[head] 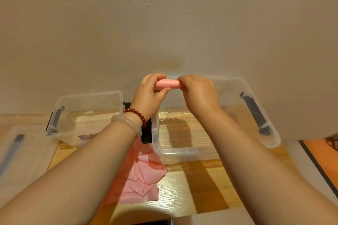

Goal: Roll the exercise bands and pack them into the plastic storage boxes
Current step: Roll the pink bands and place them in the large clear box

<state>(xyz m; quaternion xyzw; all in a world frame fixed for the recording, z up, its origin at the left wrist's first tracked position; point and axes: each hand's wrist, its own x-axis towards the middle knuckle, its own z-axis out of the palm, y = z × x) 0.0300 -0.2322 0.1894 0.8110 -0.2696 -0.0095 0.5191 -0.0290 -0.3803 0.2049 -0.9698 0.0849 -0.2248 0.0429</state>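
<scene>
Wooden table (182, 188), clear plastic box (182, 151), left hand (148, 95) and right hand (199, 93) pinching smooth pink rolled band (167, 83)

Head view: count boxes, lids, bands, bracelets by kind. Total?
Clear boxes: 2, left and right
Lid: 1, at the left edge
Rolled pink band: 1, held by left hand and right hand
Pile of loose pink bands: 1; bands in it cannot be counted
Bracelets: 2, red beads and pale bangle
Total: 7
</scene>
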